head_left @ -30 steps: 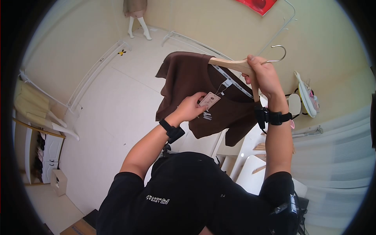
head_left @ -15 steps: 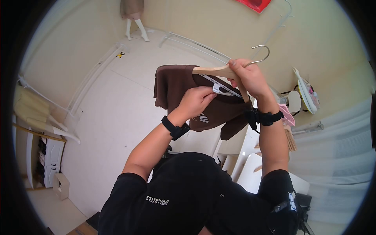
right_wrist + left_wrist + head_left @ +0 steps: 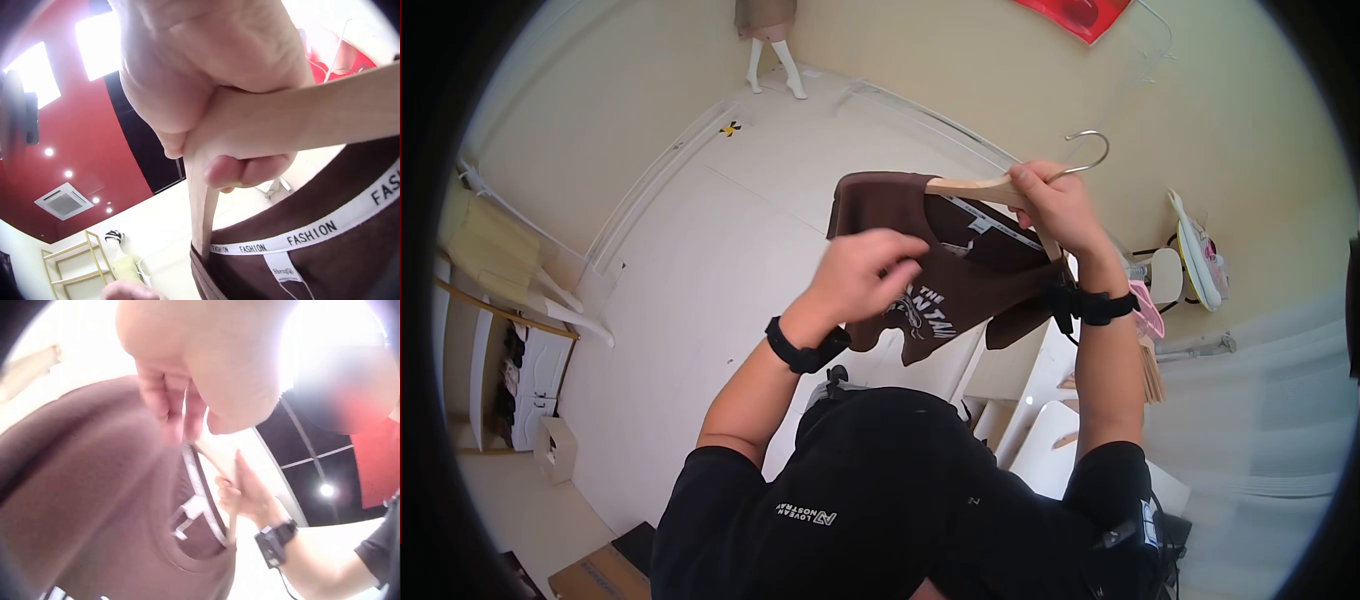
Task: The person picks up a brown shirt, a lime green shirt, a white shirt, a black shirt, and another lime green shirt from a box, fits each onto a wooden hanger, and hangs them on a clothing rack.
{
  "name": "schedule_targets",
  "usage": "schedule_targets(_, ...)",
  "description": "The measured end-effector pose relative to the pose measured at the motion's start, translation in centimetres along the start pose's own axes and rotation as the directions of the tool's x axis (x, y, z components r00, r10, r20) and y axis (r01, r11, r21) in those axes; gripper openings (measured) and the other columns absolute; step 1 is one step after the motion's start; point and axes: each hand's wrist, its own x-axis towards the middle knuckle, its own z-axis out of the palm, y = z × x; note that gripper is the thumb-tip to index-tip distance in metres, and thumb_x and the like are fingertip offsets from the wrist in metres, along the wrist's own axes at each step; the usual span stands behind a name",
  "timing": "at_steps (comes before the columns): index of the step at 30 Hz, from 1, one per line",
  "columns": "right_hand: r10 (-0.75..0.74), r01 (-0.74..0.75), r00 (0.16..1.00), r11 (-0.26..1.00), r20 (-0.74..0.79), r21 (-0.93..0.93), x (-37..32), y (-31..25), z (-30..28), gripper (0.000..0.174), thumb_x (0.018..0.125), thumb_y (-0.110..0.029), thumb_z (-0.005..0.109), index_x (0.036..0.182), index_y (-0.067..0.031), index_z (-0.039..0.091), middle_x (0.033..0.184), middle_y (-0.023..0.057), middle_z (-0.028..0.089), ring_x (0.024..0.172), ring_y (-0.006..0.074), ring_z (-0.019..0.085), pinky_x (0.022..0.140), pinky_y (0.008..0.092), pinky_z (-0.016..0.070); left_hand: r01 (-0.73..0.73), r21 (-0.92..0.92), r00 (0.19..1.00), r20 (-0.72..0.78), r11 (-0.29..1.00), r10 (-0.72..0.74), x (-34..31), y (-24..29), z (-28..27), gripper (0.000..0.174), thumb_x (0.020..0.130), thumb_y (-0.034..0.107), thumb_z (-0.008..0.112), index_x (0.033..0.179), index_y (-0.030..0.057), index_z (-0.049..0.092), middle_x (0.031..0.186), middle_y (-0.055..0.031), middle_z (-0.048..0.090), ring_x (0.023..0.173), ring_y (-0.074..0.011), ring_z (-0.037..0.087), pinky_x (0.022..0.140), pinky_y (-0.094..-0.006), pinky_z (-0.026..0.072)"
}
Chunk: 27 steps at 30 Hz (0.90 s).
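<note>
A brown T-shirt [image 3: 960, 300] with white lettering on its front hangs on a wooden hanger [image 3: 975, 188] with a metal hook [image 3: 1100, 150]. My right hand [image 3: 1055, 205] grips the hanger just under the hook; in the right wrist view its fingers [image 3: 250, 172] curl round the wood. My left hand [image 3: 855, 280], fingers loosely bent and holding nothing, is in front of the shirt, left of the neckline. Inside the collar show a white "FASHION" tape [image 3: 312, 232] and a small neck label [image 3: 284, 267]. In the left wrist view the left fingers [image 3: 169, 406] hang above the collar.
Below the right forearm stands a white table [image 3: 1040, 455] with wooden hangers [image 3: 1152, 375] and pink hangers [image 3: 1148, 310] beside it. A low white rail [image 3: 940, 125] runs along the back wall. Mannequin legs [image 3: 780, 70] stand at the back, and a cardboard box [image 3: 600, 575] lies lower left.
My left hand has let go of the hang tag, which it carried to the collar, and has drawn back left. The right hand keeps its grip; the hanger has shifted slightly.
</note>
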Motion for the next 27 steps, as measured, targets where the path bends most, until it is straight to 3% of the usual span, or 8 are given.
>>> schedule_targets(3, -0.017, 0.017, 1.000, 0.999, 0.012, 0.029, -0.2, -0.3, -0.1, 0.031, 0.091, -0.030, 0.056, 0.086, 0.0004, 0.062, 0.066, 0.0034, 0.058, 0.051, 0.0078, 0.052, 0.048, 0.0219, 0.0427, 0.140, 0.137, 0.889, -0.454, 0.981, -0.063, -0.1, -4.8, -2.9, 0.022, 0.075, 0.004, 0.063, 0.098, 0.0026, 0.061, 0.092, -0.0124, 0.061, 0.085, -0.0253, 0.061, 0.074, -0.0331, 0.0492)
schedule_targets(7, -0.055, 0.052, 0.997, 0.996, 0.049, 0.068, -0.2, 0.1, -0.8, 0.027, 0.089, -0.025, 0.059, 0.086, 0.0012, 0.063, 0.065, 0.0025, 0.057, 0.051, 0.0073, 0.051, 0.048, 0.0218, 0.0431, 0.179, -0.034, 0.928, -0.326, 0.983, -0.181, -1.2, -9.0, -3.7, 0.026, 0.081, 0.010, 0.061, 0.105, 0.0015, 0.058, 0.103, -0.0119, 0.060, 0.100, -0.0241, 0.056, 0.089, -0.0348, 0.0429)
schedule_targets(9, -0.079, 0.075, 0.995, 0.995, 0.063, 0.059, -0.4, 0.1, -1.1, 0.023, 0.086, -0.021, 0.061, 0.087, 0.0020, 0.063, 0.066, 0.0025, 0.057, 0.052, 0.0073, 0.052, 0.048, 0.0221, 0.0431, 0.412, -0.145, 0.909, 0.136, 0.900, -0.394, -1.6, -10.2, -4.9, 0.029, 0.085, 0.009, 0.058, 0.112, 0.0030, 0.055, 0.108, -0.0068, 0.059, 0.103, -0.0200, 0.055, 0.093, -0.0311, 0.0406)
schedule_targets(13, -0.126, 0.120, 0.989, 0.990, 0.075, 0.071, -1.4, -0.5, -1.6, 0.017, 0.082, -0.014, 0.063, 0.087, 0.0018, 0.063, 0.066, 0.0021, 0.058, 0.053, 0.0076, 0.052, 0.049, 0.0222, 0.0423, 0.232, -0.244, 0.963, -0.078, 0.941, -0.258, -0.8, -9.4, -5.5, 0.018, 0.084, 0.009, 0.056, 0.099, 0.0003, 0.061, 0.098, -0.0098, 0.063, 0.095, -0.0214, 0.058, 0.084, -0.0327, 0.0451)
schedule_targets(18, -0.141, 0.137, 0.984, 0.989, 0.107, 0.048, -2.0, -1.2, -1.5, 0.017, 0.081, -0.014, 0.065, 0.088, 0.0017, 0.065, 0.067, 0.0022, 0.059, 0.057, 0.0081, 0.053, 0.052, 0.0225, 0.0429, 0.288, -0.337, 0.946, -0.044, 0.896, -0.321, 1.0, -9.3, -8.0, 0.014, 0.087, 0.009, 0.050, 0.095, 0.0007, 0.059, 0.081, -0.0049, 0.062, 0.077, -0.0122, 0.056, 0.072, -0.0290, 0.0460)
schedule_targets(20, -0.047, 0.073, 0.995, 0.938, 0.085, -0.340, -2.2, -1.2, 0.4, 0.019, 0.081, -0.015, 0.067, 0.090, 0.0020, 0.066, 0.069, 0.0023, 0.061, 0.061, 0.0087, 0.053, 0.055, 0.0225, 0.0425, 0.237, -0.267, 0.942, -0.172, 0.934, -0.288, 1.6, -7.0, -9.5, 0.012, 0.088, 0.010, 0.051, 0.093, 0.0018, 0.058, 0.077, -0.0077, 0.062, 0.072, -0.0154, 0.057, 0.069, -0.0291, 0.0457)
schedule_targets(24, -0.115, 0.118, 0.992, 0.991, 0.050, -0.069, -1.4, 1.3, 1.7, 0.018, 0.081, -0.013, 0.067, 0.091, 0.0021, 0.067, 0.068, 0.0016, 0.061, 0.061, 0.0081, 0.052, 0.056, 0.0223, 0.0421, 0.146, -0.040, 0.973, -0.174, 0.988, -0.151, 2.1, -4.3, -10.5, 0.012, 0.087, 0.015, 0.054, 0.091, 0.0044, 0.059, 0.074, -0.0094, 0.061, 0.067, -0.0216, 0.058, 0.065, -0.0300, 0.0456)
schedule_targets(27, -0.156, 0.153, 0.986, 0.987, 0.052, 0.053, -0.7, 1.1, 2.0, 0.018, 0.081, -0.013, 0.067, 0.090, 0.0027, 0.067, 0.067, 0.0009, 0.059, 0.057, 0.0065, 0.051, 0.052, 0.0212, 0.0415, 0.160, 0.420, 0.983, 0.017, 0.894, -0.184, 1.0, -5.3, -12.5, 0.024, 0.082, 0.031, 0.063, 0.090, 0.0089, 0.062, 0.075, -0.0077, 0.063, 0.069, -0.0275, 0.059, 0.060, -0.0344, 0.0460)
